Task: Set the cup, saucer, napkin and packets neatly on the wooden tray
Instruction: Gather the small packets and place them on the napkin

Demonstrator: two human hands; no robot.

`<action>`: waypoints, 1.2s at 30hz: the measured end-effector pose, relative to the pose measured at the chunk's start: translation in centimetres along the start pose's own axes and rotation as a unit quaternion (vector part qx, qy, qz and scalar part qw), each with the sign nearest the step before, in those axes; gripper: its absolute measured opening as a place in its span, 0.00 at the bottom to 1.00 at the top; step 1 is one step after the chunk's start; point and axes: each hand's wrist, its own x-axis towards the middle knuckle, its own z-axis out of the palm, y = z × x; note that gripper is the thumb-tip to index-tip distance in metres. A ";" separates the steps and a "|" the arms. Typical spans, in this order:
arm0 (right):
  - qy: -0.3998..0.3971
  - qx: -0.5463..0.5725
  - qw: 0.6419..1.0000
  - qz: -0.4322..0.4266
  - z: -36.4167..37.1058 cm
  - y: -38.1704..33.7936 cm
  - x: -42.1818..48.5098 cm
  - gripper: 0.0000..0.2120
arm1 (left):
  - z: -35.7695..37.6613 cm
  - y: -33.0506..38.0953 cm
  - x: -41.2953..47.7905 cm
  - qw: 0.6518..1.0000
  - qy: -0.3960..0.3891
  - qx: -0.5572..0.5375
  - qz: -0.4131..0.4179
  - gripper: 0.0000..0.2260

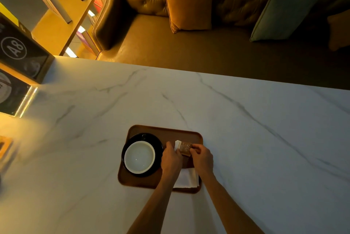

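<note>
On the wooden tray (166, 131), one white cup (139, 157) on one dark saucer (160, 143) sits just left of the left hand (171, 159). Both hands pinch two packets (184, 148) between them, one white, one brown; the right hand (202, 159) grips the brown edge. One folded napkin (186, 178) lies below the grip.

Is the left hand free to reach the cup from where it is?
Probably not right away. The left hand is busy pinching the packets together with the right hand. Once it lets go, the cup sits just beside it on the saucer, with nothing between.
</note>
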 end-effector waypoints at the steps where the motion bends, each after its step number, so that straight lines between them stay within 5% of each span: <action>1: 0.001 0.000 1.000 0.000 0.0 0.1 0.0 0.12 | 0.0 0.0 0.0 1.000 -0.002 -0.001 -0.001 0.06; 17: -0.028 0.021 0.999 -0.037 -0.8 0.9 -0.5 0.15 | -0.8 0.1 -0.7 1.000 -0.008 0.030 -0.001 0.07; 25: -0.026 -0.037 0.999 -0.021 -1.6 5.3 -4.9 0.14 | -2.1 -3.2 -6.0 0.996 0.074 0.058 0.006 0.04; 28: -0.029 -0.035 0.999 -0.009 -1.4 6.5 -6.7 0.16 | -1.7 -5.0 -7.8 0.994 0.078 0.082 -0.001 0.12; 36: -0.019 -0.035 0.999 0.009 -1.0 6.3 -7.5 0.15 | -1.0 -5.9 -8.5 0.998 0.059 -0.012 0.006 0.11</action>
